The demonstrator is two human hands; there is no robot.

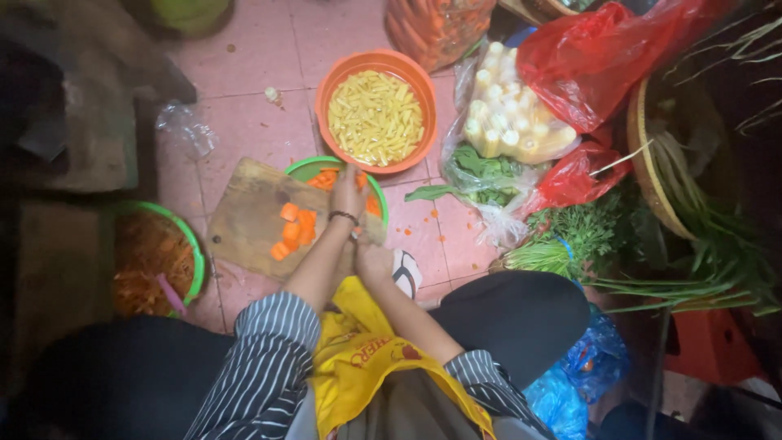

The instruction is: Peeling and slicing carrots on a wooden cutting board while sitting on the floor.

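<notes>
Head view, looking down. The left hand [349,194], at frame centre, reaches over the rim of a green bowl [303,169] of carrot pieces; whether its fingers are closed cannot be told. The right hand [373,259], just below it, is curled shut, its contents hidden. Left of both lies a wooden cutting board [244,213] on the pink tiled floor [244,122], bearing carrot chunks [295,231]. Above stands an orange bowl [334,77] of yellow cut pieces.
</notes>
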